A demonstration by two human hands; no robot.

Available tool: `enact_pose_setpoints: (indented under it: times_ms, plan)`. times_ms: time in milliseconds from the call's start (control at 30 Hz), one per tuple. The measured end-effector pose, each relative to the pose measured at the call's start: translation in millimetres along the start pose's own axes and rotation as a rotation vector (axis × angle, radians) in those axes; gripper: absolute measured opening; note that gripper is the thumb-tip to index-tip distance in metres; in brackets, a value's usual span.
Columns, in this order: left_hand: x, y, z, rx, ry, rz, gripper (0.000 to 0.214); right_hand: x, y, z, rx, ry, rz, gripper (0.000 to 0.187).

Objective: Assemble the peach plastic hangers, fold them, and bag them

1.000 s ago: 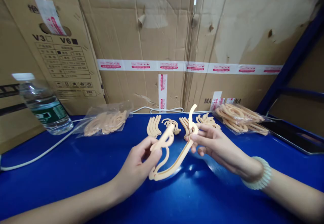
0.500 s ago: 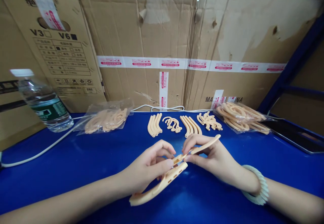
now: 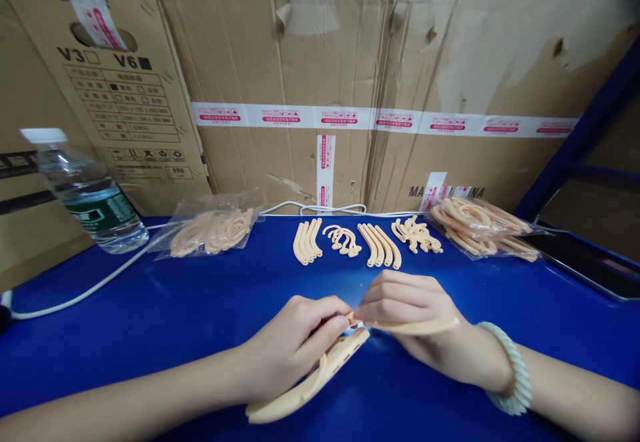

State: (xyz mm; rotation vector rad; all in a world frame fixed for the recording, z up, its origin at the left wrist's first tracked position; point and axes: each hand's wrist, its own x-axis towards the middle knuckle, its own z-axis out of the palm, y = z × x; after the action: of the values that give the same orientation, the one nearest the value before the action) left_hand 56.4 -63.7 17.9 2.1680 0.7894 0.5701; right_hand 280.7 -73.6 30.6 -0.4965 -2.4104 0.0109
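Observation:
Low over the blue table [image 3: 165, 309], my left hand [image 3: 295, 345] is closed on a long curved beige plastic arm [image 3: 305, 389] with slots near its upper end. My right hand [image 3: 405, 312], with a pale bead bracelet [image 3: 510, 372] on the wrist, pinches a second curved beige piece [image 3: 425, 326]. The two pieces meet end to end between my fingertips, where a small part is hidden by my fingers. Beyond my hands lie rows of loose beige parts: curved strips [image 3: 307, 241], small hooks [image 3: 343, 239], more strips [image 3: 381, 245] and small pieces [image 3: 417, 235].
A clear bag of beige parts [image 3: 210, 232] lies at the back left, another bag [image 3: 480, 226] at the back right. A water bottle [image 3: 83, 192] stands far left. A white cable [image 3: 100, 282] runs along the back. Cardboard boxes [image 3: 320, 75] form a wall behind. A dark tray [image 3: 585, 262] sits right.
My hands came down from chest height to just above the table. The two beige pieces turned from upright to lying flat, and their ends were brought together between my fingertips.

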Motion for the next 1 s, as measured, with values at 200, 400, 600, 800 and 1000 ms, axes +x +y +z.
enact_pose_setpoints:
  times_ms: [200, 400, 600, 800, 1000]
  plan:
    - [1, 1, 4.0, 0.085, 0.013, 0.095, 0.033, -2, -7, -5, -0.405, -0.103, -0.319, 0.026]
    - [1, -5, 3.2, -0.196, -0.004, -0.125, 0.040, -9, -6, -21, -0.299, -0.022, -0.279, 0.025]
    - [6, -13, 5.2, -0.632, 0.046, -0.260, 0.039, -9, 62, -69, -0.401, 0.322, 0.458, 0.015]
    - [9, -9, 3.0, -0.672, 0.089, -0.266, 0.044, -48, 130, -79, -0.373, -0.216, 0.937, 0.005]
    - [11, -12, 0.1, -0.829, 0.136, -0.257, 0.042, -51, 129, -69, -0.447, -0.208, 0.895, 0.015]
